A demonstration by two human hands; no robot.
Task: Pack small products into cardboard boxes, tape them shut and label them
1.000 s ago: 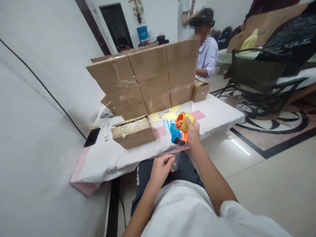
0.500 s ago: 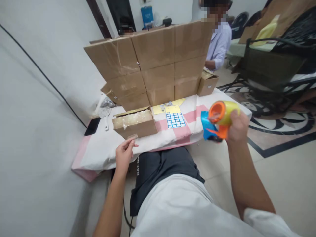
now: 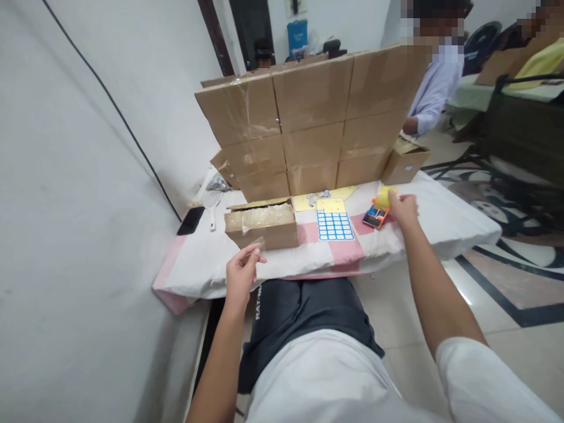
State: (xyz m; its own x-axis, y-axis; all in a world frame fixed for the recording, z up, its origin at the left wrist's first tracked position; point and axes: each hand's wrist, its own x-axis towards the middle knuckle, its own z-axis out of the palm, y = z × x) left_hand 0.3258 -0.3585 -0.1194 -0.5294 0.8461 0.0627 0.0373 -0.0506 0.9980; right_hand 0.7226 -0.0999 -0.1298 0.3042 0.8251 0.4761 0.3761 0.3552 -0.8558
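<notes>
Two hands. Left hand [image 3: 240,273], eleven o'clock: is pinching a clear tape strip [image 3: 259,242], apparently cut free. Right hand [image 3: 404,210], one o'clock: is now lowering the tape dispenser [image 3: 376,216] tablewards, touching it; gripping or releasing, cannot tell.

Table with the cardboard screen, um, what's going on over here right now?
A person is at a cloth-covered table. The left hand pinches a clear strip, seemingly tape, near the front of the open cardboard box. The right hand is at the tape dispenser; whether it grips is unclear. A blue grid sheet lies between box and dispenser, with the cardboard screen behind.
</notes>
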